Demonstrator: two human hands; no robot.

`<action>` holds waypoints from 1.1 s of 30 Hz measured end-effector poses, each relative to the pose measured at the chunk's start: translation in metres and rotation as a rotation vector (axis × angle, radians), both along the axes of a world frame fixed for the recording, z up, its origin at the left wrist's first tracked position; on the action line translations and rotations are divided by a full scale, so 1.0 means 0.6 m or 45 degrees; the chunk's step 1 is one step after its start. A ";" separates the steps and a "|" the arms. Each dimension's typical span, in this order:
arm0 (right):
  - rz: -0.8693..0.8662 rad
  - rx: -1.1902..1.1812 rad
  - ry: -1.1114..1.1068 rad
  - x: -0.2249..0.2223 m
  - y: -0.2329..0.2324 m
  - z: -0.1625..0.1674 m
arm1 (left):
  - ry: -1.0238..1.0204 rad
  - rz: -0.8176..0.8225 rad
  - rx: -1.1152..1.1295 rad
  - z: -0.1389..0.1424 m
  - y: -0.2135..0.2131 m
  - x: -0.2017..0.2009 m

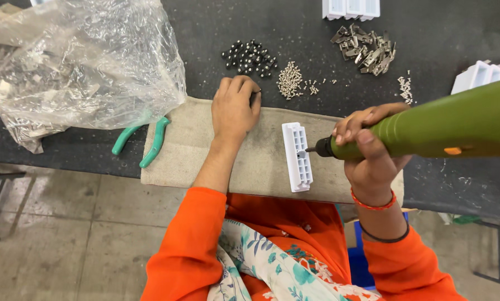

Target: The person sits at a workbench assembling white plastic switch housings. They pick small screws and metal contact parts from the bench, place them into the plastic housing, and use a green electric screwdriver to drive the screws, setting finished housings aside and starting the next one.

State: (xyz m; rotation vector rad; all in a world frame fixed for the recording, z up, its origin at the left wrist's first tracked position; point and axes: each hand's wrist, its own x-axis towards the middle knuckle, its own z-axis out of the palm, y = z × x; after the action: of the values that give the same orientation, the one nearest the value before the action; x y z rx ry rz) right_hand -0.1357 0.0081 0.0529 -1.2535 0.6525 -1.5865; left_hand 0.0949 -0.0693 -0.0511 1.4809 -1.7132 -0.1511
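My right hand (370, 147) grips a green electric screwdriver (439, 127), its tip touching the right side of a white plastic block with a grid of slots (297, 156). The block lies on a beige cloth pad (188, 150) at the table's front edge. My left hand (234, 108) rests with curled fingers at the pad's far edge, just below a pile of black screws (250, 57); whether it holds anything is hidden. A heap of small silver screws (290, 79) lies just right of that hand.
A crumpled clear plastic bag of metal parts (77, 61) fills the left. Green-handled pliers (144, 142) lie beside the pad. Metal clips (367, 49) and white plastic housings (351, 8) sit at the back, another white housing (477, 75) at right. Concrete floor below.
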 end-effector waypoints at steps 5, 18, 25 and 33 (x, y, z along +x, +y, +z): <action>0.018 -0.028 0.077 -0.003 -0.006 -0.011 | 0.060 -0.015 0.014 0.000 0.000 0.004; 0.041 -0.001 0.056 -0.006 -0.012 -0.010 | 0.091 0.070 0.056 0.004 0.001 0.004; 0.064 -0.038 0.040 0.012 -0.008 0.002 | 0.244 0.129 0.079 0.009 0.003 0.001; 0.069 -0.011 0.065 0.023 -0.010 -0.013 | 0.185 0.114 0.027 -0.001 -0.001 0.003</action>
State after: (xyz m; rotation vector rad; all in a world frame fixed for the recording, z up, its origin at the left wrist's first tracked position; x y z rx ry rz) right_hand -0.1217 0.0021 0.0449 -1.3114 0.6392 -1.5190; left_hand 0.0969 -0.0701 -0.0514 1.5212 -1.5312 -0.2247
